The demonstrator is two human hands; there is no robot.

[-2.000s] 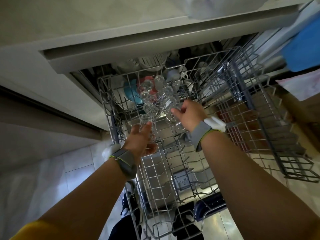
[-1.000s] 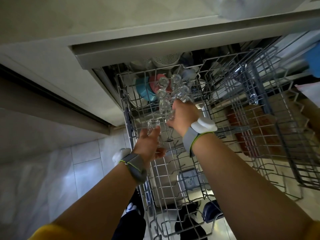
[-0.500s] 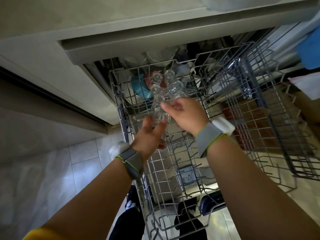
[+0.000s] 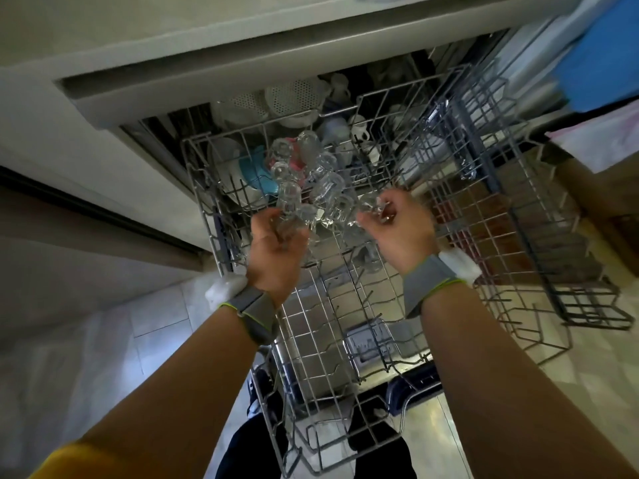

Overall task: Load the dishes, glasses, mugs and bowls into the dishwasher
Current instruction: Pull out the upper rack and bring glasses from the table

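glass [image 4: 371,210] now in right hand [image 4: 397,233]

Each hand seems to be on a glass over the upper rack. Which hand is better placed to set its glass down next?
Probably the left hand: its glass sits right at the row of glasses. The right hand pinches its glass farther right.

no readable text, labels or numbers anywhere (panel markings too blurred)
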